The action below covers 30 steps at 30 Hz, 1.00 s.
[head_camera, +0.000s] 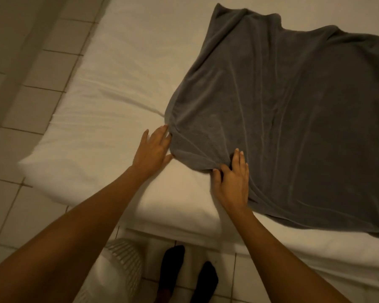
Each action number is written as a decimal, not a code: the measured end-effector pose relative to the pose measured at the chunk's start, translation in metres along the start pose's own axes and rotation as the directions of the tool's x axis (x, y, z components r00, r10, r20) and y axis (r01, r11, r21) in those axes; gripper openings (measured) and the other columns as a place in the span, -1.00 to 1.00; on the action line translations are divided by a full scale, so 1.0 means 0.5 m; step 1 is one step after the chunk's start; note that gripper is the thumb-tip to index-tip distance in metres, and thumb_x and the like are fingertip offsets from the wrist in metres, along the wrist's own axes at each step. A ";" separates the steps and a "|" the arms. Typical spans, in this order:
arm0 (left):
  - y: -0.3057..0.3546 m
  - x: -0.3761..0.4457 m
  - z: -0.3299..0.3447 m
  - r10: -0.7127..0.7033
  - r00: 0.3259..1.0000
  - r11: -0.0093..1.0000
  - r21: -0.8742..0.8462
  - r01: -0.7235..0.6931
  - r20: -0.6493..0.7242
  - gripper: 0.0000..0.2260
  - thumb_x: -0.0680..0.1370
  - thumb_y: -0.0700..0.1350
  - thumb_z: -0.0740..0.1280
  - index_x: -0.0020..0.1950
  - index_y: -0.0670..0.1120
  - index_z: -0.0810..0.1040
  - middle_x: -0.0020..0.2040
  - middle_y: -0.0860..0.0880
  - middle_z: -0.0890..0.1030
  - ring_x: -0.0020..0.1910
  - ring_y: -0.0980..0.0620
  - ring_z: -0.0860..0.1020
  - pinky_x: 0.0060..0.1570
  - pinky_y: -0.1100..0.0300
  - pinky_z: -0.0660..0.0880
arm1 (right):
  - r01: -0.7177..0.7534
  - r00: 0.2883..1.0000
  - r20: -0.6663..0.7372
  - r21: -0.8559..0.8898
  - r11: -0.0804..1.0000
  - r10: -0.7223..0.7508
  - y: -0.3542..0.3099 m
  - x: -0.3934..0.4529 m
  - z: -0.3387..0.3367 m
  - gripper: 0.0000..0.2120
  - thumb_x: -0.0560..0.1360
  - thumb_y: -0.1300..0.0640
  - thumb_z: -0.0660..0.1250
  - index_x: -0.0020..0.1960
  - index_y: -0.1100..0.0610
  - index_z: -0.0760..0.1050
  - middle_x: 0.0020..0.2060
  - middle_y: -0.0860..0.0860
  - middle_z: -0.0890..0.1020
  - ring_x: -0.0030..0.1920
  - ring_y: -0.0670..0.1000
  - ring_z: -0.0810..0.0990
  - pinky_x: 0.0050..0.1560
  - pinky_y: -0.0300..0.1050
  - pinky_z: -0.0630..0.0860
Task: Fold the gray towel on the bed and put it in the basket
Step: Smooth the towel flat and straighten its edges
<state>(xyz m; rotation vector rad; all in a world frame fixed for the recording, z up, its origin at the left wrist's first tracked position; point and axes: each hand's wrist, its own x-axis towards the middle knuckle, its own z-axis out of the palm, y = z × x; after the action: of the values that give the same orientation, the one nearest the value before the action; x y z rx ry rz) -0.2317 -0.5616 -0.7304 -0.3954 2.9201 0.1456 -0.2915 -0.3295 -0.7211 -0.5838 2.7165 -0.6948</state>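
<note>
We find the gray towel [293, 119] spread, rumpled, over the white bed [109, 101], not yet folded. Left hand [152, 149] lies flat, fingers splayed, at the towel's near corner; right hand [232, 180] presses on the near edge, thumb tucked at the hem, gripping nothing firmly. We judge: pinch both corners, carry them across. Basket [118, 265] waits on the floor below. No writing legible.

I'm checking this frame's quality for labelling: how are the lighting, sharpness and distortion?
Head view: dim, warm yellowish light; gray towel dark but its creases readable; left hand and right hand slightly soft; white basket blurred at the bottom edge; wide-angle lens bends the bed edge.
</note>
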 end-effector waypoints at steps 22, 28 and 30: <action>0.100 0.119 0.010 0.253 0.965 0.962 0.124 -0.244 -0.061 -0.53 0.64 -0.07 0.12 0.55 -0.11 0.13 0.57 -0.13 0.08 0.57 -0.07 0.03 0.49 -0.18 -0.19 | -0.118 0.982 -0.154 -0.062 0.991 0.108 0.077 0.034 -0.010 -0.72 0.56 0.06 0.25 0.20 0.13 0.58 0.50 0.16 0.20 0.52 0.20 0.05 0.51 0.12 0.01; 0.039 0.068 -0.014 0.268 0.963 0.962 0.051 -0.267 -0.005 -0.54 0.64 -0.16 0.11 0.55 -0.09 0.12 0.55 -0.08 0.18 0.56 -0.04 0.08 0.52 -0.06 -0.11 | -0.016 0.982 -0.188 -0.038 0.999 0.009 0.031 -0.024 -0.017 -0.77 0.51 0.16 0.34 0.14 0.16 0.61 0.44 0.22 0.30 0.48 0.27 0.18 0.45 0.20 0.16; 0.003 0.042 -0.032 0.252 0.967 0.967 0.016 -0.253 0.034 -0.58 0.64 -0.18 0.10 0.52 -0.07 0.21 0.50 -0.08 0.31 0.53 -0.03 0.17 0.52 -0.01 -0.10 | 0.015 0.996 -0.091 -0.012 1.000 -0.016 0.012 -0.049 -0.016 -0.75 0.53 0.18 0.31 0.17 0.18 0.59 0.39 0.21 0.39 0.46 0.23 0.25 0.45 0.14 0.22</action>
<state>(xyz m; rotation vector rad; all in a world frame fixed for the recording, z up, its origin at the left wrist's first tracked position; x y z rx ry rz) -0.2550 -0.5674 -0.7191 -0.0149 2.9265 0.1560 -0.2747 -0.3109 -0.7135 -0.5904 2.8043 -0.7270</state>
